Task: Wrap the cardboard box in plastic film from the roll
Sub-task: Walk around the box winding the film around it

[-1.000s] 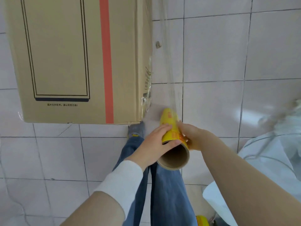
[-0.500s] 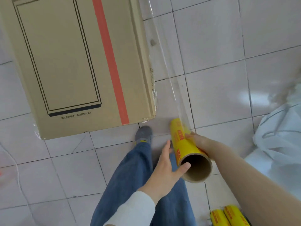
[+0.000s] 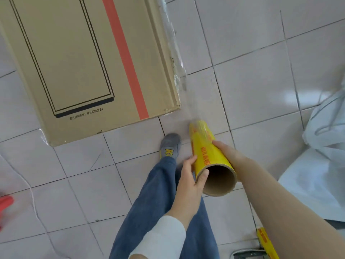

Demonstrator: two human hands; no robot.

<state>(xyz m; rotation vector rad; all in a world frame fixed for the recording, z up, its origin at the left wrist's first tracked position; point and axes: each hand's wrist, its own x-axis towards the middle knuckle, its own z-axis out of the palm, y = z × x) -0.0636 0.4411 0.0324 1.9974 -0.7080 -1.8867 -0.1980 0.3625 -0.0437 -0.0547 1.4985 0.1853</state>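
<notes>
I see the yellow roll (image 3: 209, 156) held low over the tiled floor (image 3: 252, 86), its long axis running from the open cardboard core nearest me away toward the cardboard box (image 3: 84, 62). My right hand (image 3: 226, 152) wraps its far side; my left hand (image 3: 190, 181) cups the near end, thumb on the rim. Clear plastic film (image 3: 179, 71) stretches from the roll's far end up the box's right edge.
</notes>
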